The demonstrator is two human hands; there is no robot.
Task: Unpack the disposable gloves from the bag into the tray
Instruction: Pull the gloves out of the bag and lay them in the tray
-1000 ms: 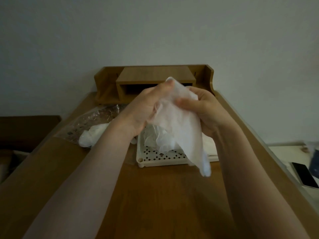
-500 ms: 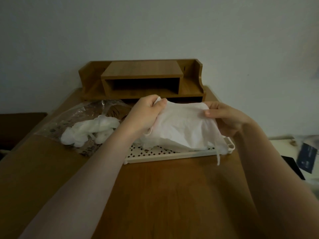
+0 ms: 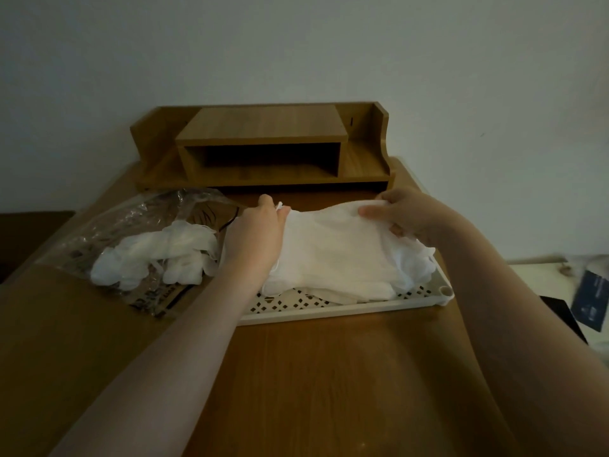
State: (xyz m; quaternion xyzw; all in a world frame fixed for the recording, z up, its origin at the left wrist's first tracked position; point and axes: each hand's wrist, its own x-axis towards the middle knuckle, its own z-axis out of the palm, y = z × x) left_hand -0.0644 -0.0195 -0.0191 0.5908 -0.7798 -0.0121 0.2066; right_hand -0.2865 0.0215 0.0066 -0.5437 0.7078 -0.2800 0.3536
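Note:
A white perforated tray sits in the middle of the wooden desk. A white disposable glove is spread flat over other gloves in the tray. My left hand pinches its left end and my right hand pinches its right end. Left of the tray lies a clear plastic bag with a bunch of white gloves in it.
A wooden desk organiser with an open shelf stands at the back against the wall. At the right, beyond the desk edge, lie a dark phone and a dark blue card on a pale surface.
Both hands have lowered the glove from chest height down onto the tray and pulled it out flat, moving apart. The view tilted down and back.

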